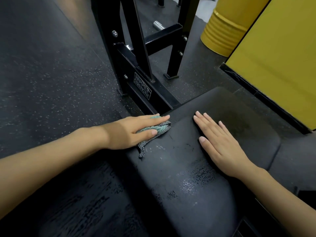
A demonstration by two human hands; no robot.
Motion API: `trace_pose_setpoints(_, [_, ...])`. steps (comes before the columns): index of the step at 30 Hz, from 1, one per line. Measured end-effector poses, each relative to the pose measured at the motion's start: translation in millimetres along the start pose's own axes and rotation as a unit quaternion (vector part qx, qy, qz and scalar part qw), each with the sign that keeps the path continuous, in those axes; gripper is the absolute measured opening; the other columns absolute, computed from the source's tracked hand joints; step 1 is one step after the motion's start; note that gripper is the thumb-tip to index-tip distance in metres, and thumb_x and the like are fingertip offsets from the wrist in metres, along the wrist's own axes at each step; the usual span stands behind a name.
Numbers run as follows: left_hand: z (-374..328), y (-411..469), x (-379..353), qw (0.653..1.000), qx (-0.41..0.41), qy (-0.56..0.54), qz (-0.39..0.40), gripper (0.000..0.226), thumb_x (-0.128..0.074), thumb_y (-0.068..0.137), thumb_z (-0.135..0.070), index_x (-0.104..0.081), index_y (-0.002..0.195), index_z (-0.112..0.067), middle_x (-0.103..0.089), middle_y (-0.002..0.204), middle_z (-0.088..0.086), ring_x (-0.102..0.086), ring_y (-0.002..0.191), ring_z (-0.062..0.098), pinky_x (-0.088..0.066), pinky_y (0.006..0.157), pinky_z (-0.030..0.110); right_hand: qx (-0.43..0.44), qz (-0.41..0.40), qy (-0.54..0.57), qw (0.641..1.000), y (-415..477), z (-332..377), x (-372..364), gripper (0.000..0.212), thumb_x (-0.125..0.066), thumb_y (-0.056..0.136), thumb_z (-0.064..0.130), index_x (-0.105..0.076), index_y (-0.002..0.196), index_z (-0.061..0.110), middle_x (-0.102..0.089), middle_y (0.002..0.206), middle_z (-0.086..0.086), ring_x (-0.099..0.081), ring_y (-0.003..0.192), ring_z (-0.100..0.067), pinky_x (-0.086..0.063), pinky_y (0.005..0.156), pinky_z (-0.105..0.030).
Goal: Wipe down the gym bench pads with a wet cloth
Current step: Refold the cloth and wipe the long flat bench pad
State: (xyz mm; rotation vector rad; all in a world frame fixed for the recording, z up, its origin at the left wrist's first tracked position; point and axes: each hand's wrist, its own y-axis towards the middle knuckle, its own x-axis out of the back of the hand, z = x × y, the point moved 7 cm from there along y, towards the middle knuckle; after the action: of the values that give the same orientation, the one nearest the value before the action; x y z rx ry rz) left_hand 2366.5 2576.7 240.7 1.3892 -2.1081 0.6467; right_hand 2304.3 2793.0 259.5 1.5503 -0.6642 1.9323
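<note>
Our left hand [135,131] lay flat at the middle left of the frame, fingers straight and together, pressing the cloth [162,130] against the left edge of the bench pad [179,168]; nothing was curled round it. The cloth was teal with a grey mesh side, bunched under the fingers, and one tail hung down over the pad's edge. Our right hand [220,142] rested palm down on the same pad at the middle right, fingers straight and slightly spread, holding nothing. Wet sheen [188,183] showed on the black pad below the two hands. Beyond the pad, at upper centre, stood a black steel frame [130,65] with a "HAMMER STRENGTH" label [142,88]. A yellow drum [222,31] and a yellow panel [282,57] filled the upper right, and speckled rubber floor [51,74] the left.
</note>
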Motion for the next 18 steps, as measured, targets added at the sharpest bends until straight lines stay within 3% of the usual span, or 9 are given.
trace_pose_setpoints(3, [6.3,-11.4,-2.4,1.0,0.02,-0.007,0.007,0.05,-0.039,0.103,-0.037,-0.015,0.136,-0.066,-0.015,0.163,-0.017,-0.009,0.143,-0.012,-0.001,0.104,-0.004,0.001,0.0,-0.001,1.0,0.4,-0.1,-0.9,0.059,-0.011,0.098,0.05,-0.009,0.156,0.034,0.0,0.161,0.025,0.006,0.148,0.004,-0.002,0.123,-0.037])
trace_pose_setpoints(7, [4.2,-6.2,-0.7,1.0,0.022,-0.001,0.011,0.049,-0.037,0.105,-0.036,-0.015,0.14,-0.061,-0.013,0.163,-0.015,-0.011,0.143,-0.008,-0.001,0.103,-0.005,0.003,0.001,0.0,1.0,0.8,0.6,-1.3,0.058,-0.01,0.097,0.051,-0.007,0.154,0.038,0.002,0.16,0.026,0.007,0.147,0.004,-0.001,0.122,-0.036])
trace_pose_setpoints(13, [-5.9,27.2,1.8,0.999,0.02,0.039,0.004,0.051,-0.032,0.106,-0.037,-0.013,0.153,-0.046,-0.012,0.165,-0.004,-0.013,0.151,0.01,-0.007,0.117,0.017,0.0,-0.003,-0.006,1.0,1.0,-0.2,-2.1,0.06,-0.01,0.097,0.051,-0.011,0.155,0.035,0.0,0.16,0.026,0.006,0.147,0.004,-0.002,0.122,-0.036])
trace_pose_setpoints(18, [-7.9,41.4,-0.2,0.999,0.02,0.032,-0.022,0.052,-0.032,0.107,-0.039,-0.012,0.154,-0.046,-0.009,0.166,-0.002,-0.011,0.152,0.012,-0.005,0.124,0.031,0.001,-0.004,0.002,1.0,0.6,-0.5,-0.2,0.06,-0.011,0.097,0.051,-0.012,0.155,0.035,-0.001,0.16,0.027,0.005,0.147,0.005,-0.002,0.122,-0.035])
